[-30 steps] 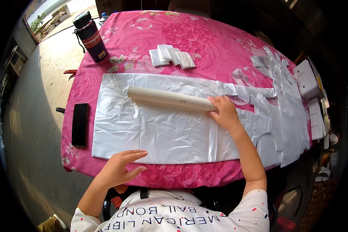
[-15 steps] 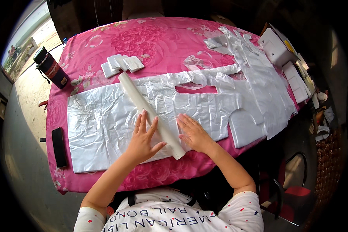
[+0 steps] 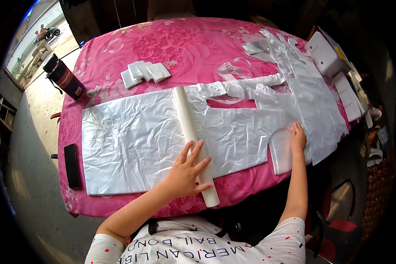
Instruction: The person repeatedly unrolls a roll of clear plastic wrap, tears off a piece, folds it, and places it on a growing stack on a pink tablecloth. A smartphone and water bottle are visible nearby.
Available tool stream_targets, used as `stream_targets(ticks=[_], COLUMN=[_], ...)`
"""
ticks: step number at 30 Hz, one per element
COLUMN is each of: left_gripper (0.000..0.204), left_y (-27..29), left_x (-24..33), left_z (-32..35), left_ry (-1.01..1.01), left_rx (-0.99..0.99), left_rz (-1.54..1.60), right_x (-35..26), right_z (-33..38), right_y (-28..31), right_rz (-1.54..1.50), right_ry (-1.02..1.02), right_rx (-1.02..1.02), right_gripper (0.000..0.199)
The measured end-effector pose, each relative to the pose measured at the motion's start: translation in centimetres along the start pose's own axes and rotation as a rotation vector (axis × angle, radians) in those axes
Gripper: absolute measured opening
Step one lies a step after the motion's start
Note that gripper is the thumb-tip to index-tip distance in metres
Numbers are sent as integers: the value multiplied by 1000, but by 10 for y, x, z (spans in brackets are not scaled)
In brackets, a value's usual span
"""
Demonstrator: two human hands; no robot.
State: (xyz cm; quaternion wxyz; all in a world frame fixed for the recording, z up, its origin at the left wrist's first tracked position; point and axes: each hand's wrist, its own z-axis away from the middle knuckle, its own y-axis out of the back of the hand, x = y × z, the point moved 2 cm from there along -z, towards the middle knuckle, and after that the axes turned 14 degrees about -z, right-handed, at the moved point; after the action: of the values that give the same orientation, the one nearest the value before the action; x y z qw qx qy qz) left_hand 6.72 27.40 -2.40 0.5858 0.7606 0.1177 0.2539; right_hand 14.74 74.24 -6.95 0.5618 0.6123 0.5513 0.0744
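Note:
A white cylindrical tube lies nearly upright in view across a flat stack of white plastic bags. My left hand rests on the tube's lower half, fingers spread over it without wrapping round. Over at the right, my right hand has its fingers drawn together at the edge of the thin plastic bag by the curved cut-out. They appear to pinch that edge, though the fingertips are partly hidden. Another crumpled layer of plastic bags spreads over the table's right end.
Pink floral cloth covers the table. Small folded white packets lie beyond the stack. A dark bottle and a black phone are on the left; white boxes stand at the far right. A red-and-black chair is lower right.
The tube has shifted right and turned more upright, with my left hand following on it. My right hand has left the tube's side and reached right to the bag's edge.

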Motion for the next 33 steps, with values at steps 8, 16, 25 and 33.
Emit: stream_targets(ticks=[8,16,25,33], left_gripper=[66,47,66,44], left_y=[-3,13,13,19], left_x=[6,-8,-64,-81], left_z=[-6,0,28,40], left_ry=[-52,340,809,704], left_rx=[8,106,-152,-225], left_rz=[-22,1054,1110,894], right_x=[-94,-297,-342,-351], right_z=[15,127,176,188], right_y=[23,-19,-32,-32], right_rz=[-13,-766,-834,-923], right_ry=[118,268,386,267], right_rx=[161,-506,-1080,-1189], right_gripper=[11,18,51,28])
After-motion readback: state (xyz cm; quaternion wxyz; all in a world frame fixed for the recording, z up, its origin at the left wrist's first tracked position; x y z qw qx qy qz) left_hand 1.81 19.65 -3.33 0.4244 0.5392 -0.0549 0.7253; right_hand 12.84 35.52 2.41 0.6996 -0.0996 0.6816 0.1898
